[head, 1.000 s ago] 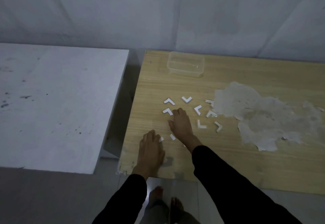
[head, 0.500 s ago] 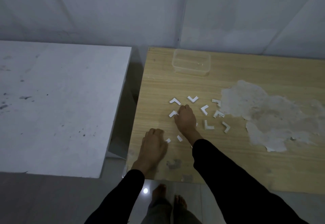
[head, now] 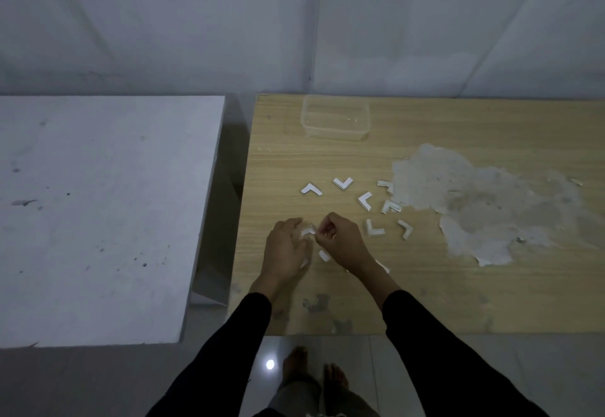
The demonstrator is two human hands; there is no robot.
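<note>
Several small white L-shaped corner pieces lie scattered on the wooden table (head: 458,292); one (head: 311,189) is at the far left of the group, another (head: 343,182) beside it. My left hand (head: 285,249) and my right hand (head: 340,239) meet over the table's near left part. Between their fingertips they pinch one white L-shaped piece (head: 307,230). More white bits (head: 324,255) show under and between my hands, partly hidden.
A clear plastic container (head: 334,121) stands at the table's far left edge. A large patch of peeled surface (head: 484,203) covers the table's right half. A white table (head: 98,213) stands to the left across a narrow gap. My bare feet show on the tiled floor below.
My right hand drew back from the spread pieces with a white L-shaped piece. My left hand rose from the table edge to meet it, and both now hold that piece.
</note>
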